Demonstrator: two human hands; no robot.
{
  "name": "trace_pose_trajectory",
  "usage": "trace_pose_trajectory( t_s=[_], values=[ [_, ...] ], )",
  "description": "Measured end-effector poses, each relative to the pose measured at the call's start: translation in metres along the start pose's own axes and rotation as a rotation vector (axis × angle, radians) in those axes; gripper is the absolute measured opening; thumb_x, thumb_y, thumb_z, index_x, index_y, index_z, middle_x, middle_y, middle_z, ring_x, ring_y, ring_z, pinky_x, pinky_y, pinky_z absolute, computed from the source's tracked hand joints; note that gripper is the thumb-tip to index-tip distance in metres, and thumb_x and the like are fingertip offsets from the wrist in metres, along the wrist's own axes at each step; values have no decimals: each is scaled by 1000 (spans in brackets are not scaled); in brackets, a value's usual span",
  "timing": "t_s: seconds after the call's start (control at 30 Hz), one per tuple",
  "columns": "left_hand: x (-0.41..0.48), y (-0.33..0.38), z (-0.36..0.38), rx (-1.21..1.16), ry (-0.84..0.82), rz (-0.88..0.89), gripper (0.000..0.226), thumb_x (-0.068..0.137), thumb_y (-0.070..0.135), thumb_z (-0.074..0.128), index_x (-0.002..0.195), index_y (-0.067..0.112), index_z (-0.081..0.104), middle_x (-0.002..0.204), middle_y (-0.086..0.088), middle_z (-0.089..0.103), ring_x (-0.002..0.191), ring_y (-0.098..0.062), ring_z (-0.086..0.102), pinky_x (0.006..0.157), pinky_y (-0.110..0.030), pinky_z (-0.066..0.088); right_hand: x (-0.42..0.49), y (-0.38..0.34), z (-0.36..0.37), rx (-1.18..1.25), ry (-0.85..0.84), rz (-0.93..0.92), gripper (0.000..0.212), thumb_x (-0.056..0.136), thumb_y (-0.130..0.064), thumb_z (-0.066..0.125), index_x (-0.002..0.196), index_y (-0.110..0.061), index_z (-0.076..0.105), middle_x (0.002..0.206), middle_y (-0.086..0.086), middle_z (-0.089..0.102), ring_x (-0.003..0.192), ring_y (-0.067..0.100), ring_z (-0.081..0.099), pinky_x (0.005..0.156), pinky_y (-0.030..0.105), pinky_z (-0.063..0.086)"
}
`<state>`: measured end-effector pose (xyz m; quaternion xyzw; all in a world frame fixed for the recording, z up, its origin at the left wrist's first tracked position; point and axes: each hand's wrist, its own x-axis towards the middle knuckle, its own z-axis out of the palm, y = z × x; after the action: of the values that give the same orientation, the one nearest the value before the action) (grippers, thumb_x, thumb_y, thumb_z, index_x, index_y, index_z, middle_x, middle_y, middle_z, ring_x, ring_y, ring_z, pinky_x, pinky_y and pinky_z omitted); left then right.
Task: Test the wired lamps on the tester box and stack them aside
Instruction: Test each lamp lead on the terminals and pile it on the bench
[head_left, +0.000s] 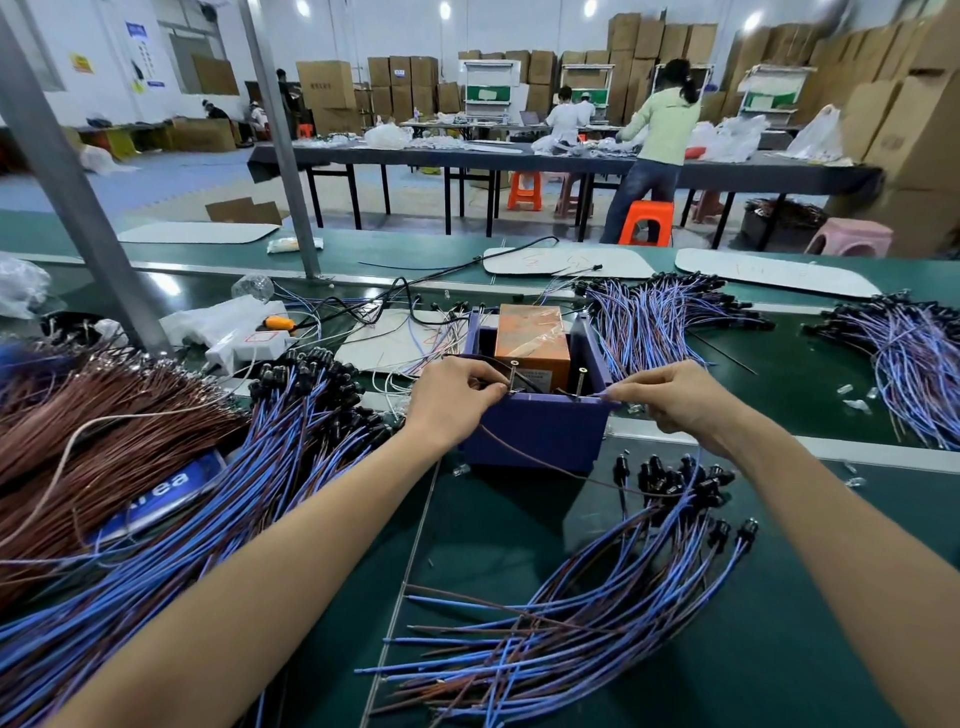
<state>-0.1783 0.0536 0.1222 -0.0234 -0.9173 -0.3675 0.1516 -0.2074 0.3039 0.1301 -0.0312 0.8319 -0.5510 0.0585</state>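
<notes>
Tester box (535, 431) is showing purple, inner block (531, 338) orange; wired lamps (597, 613) showing blue, brown, black; desk (779, 649) dark green.

Blue plate (156, 493), under the wired lamps (291, 441): white letters "rea" – the letter before them is partly covered.
Orange box (532, 338): dark print low on its front, too small to read.
White board (566, 260): red handwritten marks, not legible.
Wall notices, blue (136, 30) and yellow (81, 63): blurred.
Stacked cartons (326, 83): printed panels – too distant to read.
</notes>
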Motion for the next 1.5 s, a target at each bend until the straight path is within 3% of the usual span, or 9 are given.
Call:
trace_pose_trajectory(
  t_s=[0.8, 0.9, 0.97, 1.03, 1.1, 1.17, 1.27, 1.37, 1.5],
  values=[
    [2, -4, 3, -39, 7, -45, 10, 82, 32, 72, 88, 27, 77, 90, 5, 74, 94, -11, 64, 86, -31, 50, 2, -7, 15, -93, 34, -132, 12, 82, -7, 72, 90, 2, 74, 44, -13, 59, 34, -5, 45, 38, 4, 32],
    [-6, 1, -2, -108, -36, -51, 15, 88, 21, 64, 95, 21, 77, 82, 1, 72, 77, -12, 60, 74, -24, 47, -10, -13, 14, -104, 54, -177, 13, 84, -10, 72, 91, 0, 75, 44, -14, 58, 35, -5, 44, 40, 5, 32],
    [-22, 1, -13, -209, -151, -30, 19, 91, 13, 59, 95, 19, 77, 63, 4, 64, 60, -12, 51, 64, -24, 42, -30, -19, 20, -140, -31, -276, 12, 86, -15, 69, 91, -5, 76, 46, -16, 58, 39, -6, 45, 43, 5, 34],
    [-48, -3, -32, -268, -487, 48, 21, 93, 13, 57, 95, 25, 75, 59, 11, 63, 56, -7, 52, 61, -22, 45, -58, -19, 36, -214, -242, -339, 20, 88, -31, 64, 91, -17, 78, 63, -16, 65, 54, -6, 55, 55, 8, 41],
    [-74, -10, -57, -267, -920, 97, 19, 95, 26, 56, 100, 29, 73, 78, 13, 70, 68, -3, 60, 65, -19, 49, -84, -12, 60, -239, -446, -313, 36, 84, -53, 53, 91, -28, 78, 88, -15, 68, 80, -1, 62, 78, 17, 47],
    [-85, -25, -78, -233, -1084, 59, 21, 95, 35, 54, 99, 31, 74, 91, 12, 72, 79, -4, 63, 73, -20, 51, -99, 2, 81, -267, -508, -288, 48, 82, -63, 45, 93, -29, 77, 97, -4, 70, 79, 11, 62, 77, 30, 47],
    [-83, -59, -86, 76, -723, -2, 18, 95, 32, 55, 102, 32, 72, 101, 6, 72, 89, -10, 64, 84, -23, 48, -103, 20, 102, -445, -520, -307, 54, 90, -59, 46, 97, -14, 75, 79, 12, 65, 59, 19, 45, 56, 32, 34],
    [-93, -93, -67, 669, -497, 73, 44, 95, 34, 53, 138, 25, 46, 135, 4, 47, 120, -13, 48, 102, -23, 35, -107, 29, 117, -508, -540, -340, 44, 94, -46, 53, 96, -6, 71, 70, 15, 61, 55, 12, 40, 53, 27, 30],
    [-112, -118, -42, 586, -264, 192, 46, 89, 7, 57, 134, 15, 52, 126, -6, 46, 107, -24, 56, 95, -31, 42, -111, 31, 126, -462, -496, -314, 32, 94, -38, 56, 98, -12, 73, 86, 12, 70, 78, 27, 61, 69, 36, 46]
  ],
)
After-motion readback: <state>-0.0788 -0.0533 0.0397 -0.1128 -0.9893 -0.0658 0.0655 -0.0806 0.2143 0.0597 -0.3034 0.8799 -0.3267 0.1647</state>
